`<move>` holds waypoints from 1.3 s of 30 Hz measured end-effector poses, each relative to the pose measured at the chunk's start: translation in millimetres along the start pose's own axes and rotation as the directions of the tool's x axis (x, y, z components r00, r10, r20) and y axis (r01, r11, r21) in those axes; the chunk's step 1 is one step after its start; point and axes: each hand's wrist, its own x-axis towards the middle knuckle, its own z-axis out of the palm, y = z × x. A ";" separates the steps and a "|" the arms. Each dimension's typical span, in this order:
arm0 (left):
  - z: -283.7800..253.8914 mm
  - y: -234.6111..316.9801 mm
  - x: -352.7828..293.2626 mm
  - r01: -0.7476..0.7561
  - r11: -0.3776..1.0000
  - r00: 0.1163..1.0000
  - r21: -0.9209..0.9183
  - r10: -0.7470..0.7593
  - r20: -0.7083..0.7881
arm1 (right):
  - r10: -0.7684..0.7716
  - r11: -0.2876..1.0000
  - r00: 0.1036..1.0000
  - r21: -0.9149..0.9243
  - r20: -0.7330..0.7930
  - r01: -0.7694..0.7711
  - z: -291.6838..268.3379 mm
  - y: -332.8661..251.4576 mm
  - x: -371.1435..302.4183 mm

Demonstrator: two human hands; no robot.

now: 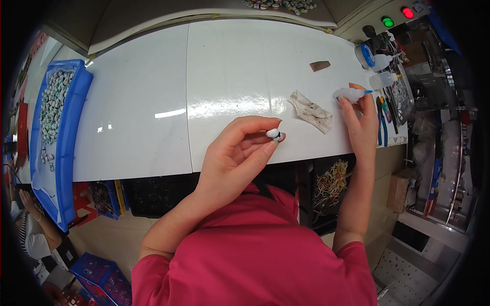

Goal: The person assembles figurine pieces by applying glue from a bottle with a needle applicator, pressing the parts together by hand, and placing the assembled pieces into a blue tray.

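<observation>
Between the thumb and fingers of my left hand (232,155) is a small white rounded piece with dark markings (274,134), held above the white table. My right hand (361,125) grips a translucent squeeze bottle (349,94) with a thin blue tip that points right. The bottle is tilted on its side, near the table's right end. Between the two hands lies a stained, crumpled cloth (312,112). Beyond it rests a small brown block (320,66).
A blue tray (76,117) full of small white pieces stands at the left. To the right are pliers (380,120), another squeeze bottle (383,80) and a blue round container (365,55). More pieces (301,6) sit on the far ledge. Another person (38,229) works at lower left.
</observation>
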 end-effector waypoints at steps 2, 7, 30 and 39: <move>1.9 0.8 0.8 0.006 1.000 1.000 -0.007 -0.006 0.005 | 0.063 0.998 0.998 -0.011 0.006 -0.063 -0.3 2.9 -0.7; 6.5 -3.4 3.3 0.030 0.997 0.999 -0.065 -0.029 0.012 | -0.227 0.972 0.896 -0.032 -0.382 0.233 0.9 -6.7 -33.8; 26.0 -22.8 12.7 -0.050 0.978 0.998 0.204 0.059 -0.036 | -0.392 0.817 0.916 0.490 0.085 0.304 43.0 -18.4 -54.3; 27.0 -22.6 10.6 -0.055 0.966 0.997 0.254 0.068 -0.043 | -0.393 0.806 0.916 0.509 0.078 0.302 44.5 -15.9 -56.1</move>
